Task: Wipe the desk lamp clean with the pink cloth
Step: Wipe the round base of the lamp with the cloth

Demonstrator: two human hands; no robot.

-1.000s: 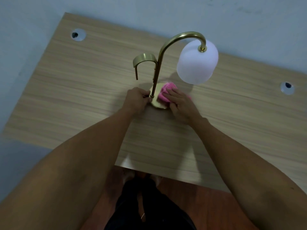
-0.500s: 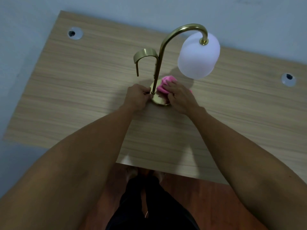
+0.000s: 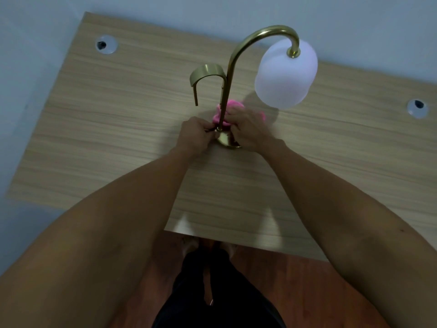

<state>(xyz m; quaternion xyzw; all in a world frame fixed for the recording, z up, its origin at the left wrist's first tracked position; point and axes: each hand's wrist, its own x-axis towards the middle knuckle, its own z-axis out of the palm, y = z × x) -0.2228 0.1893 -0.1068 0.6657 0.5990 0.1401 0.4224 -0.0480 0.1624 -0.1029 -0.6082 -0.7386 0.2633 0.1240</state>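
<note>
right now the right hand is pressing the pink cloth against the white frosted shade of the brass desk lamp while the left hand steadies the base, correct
Not quite. The head view shows the right hand pressing the pink cloth low against the brass stem, by the round base of the brass desk lamp, not its white frosted shade, which hangs untouched above. The left hand does steady the base.

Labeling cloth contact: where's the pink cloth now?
Head view: pink cloth is bunched under the right hand, against the lamp stem's foot, above the brass base.

Pale wood-grain desk (image 3: 118, 143) against a plain bluish-grey wall (image 3: 165, 8).
Round cable grommets far left (image 3: 106, 44) and far right (image 3: 417, 108); reddish-brown wood floor (image 3: 295, 292) beyond the near edge; light dim, even.
</note>
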